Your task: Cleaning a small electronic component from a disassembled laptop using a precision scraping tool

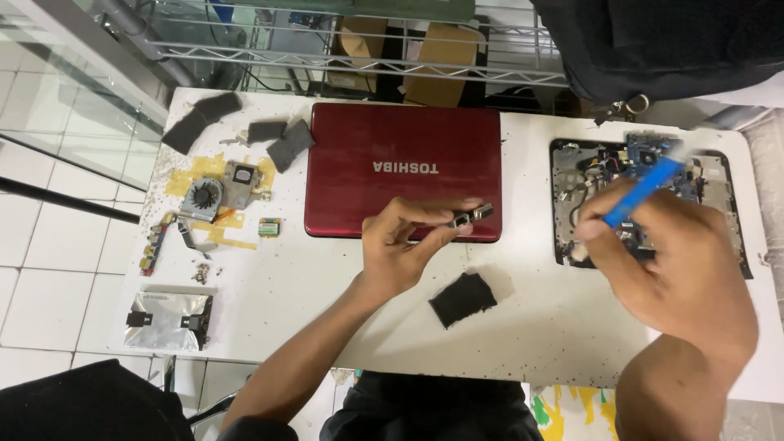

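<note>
Over the white table (269, 302), the left hand (400, 249) was raised above the near edge of a closed red laptop (404, 167), its fingers (425, 214) pinched together on a small grey metal connector part (471, 216). That part lay with its long axis running roughly left to right, pointing toward the right hand (670, 261). The right hand's fingers were clamped on a blue-handled brush (643, 190), whose handle slanted up and away from the person over an opened laptop base (731, 212) with its blue circuit board exposed. Whether the brush tip touched the board could not be told because of blur. So the connector part lay to the left of the brush, well apart from it, and only the left hand held it. A black foam pad (462, 299) rested on the table between the two forearms. At far left lay a cooling fan with heatsink (214, 194), more dark pads (200, 120) and a silver foil bag (167, 320).
</note>
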